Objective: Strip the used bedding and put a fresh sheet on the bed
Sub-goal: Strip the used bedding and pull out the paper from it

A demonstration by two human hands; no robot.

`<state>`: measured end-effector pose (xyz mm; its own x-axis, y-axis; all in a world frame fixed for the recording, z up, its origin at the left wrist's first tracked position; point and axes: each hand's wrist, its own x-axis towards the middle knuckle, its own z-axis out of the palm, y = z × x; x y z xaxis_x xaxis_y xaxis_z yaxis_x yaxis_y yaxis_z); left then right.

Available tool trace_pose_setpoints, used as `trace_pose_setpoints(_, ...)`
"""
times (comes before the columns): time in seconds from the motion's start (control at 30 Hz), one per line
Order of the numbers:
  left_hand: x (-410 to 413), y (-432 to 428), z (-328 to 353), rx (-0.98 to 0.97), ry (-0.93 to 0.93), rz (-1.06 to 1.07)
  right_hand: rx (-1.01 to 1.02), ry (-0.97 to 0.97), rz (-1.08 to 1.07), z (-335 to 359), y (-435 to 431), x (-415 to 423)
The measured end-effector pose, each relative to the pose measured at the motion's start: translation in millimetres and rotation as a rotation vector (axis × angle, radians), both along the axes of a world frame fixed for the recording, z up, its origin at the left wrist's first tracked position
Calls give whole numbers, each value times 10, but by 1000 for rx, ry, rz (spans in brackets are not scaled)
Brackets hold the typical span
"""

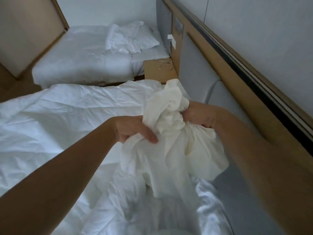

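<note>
stripping underway, as i judge it | left hand (135, 128), right hand (200, 116) each clench the bunched sheet (169, 141) between them | rumpled bedding (59, 119) left of hands still in place | re-sheeting not begun

The head camera looks forward and down, close over the near bed (50, 116), toward the far bed (81, 61).

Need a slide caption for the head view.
Left hand and right hand grip bunched bedding over the rumpled bed.
</note>
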<state>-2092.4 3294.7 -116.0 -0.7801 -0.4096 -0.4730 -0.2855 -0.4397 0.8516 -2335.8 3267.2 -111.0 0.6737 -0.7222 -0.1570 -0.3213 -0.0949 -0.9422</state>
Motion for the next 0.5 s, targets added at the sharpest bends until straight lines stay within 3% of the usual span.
trace_pose_setpoints(0.13, -56, 8, 50, -42, -112, 60, -14, 179, 165, 140, -296, 2)
trace_pose_setpoints(0.27, -181, 58, -44, -135, 57, 344, 134, 187, 273, 146, -366, -151)
trace_pose_setpoints(0.33, -306, 106, -141, -153, 134, 374, 188, 213, 351, 63, -312, -326)
trace_pose_setpoints(0.4, -448, 133, -240, -132, 146, 370, 325, 178, 413, -79, -290, -490)
trace_pose_setpoints(0.5, -634, 72, -330, -88, 119, 377, 310, 58, 282, -242, -252, -627)
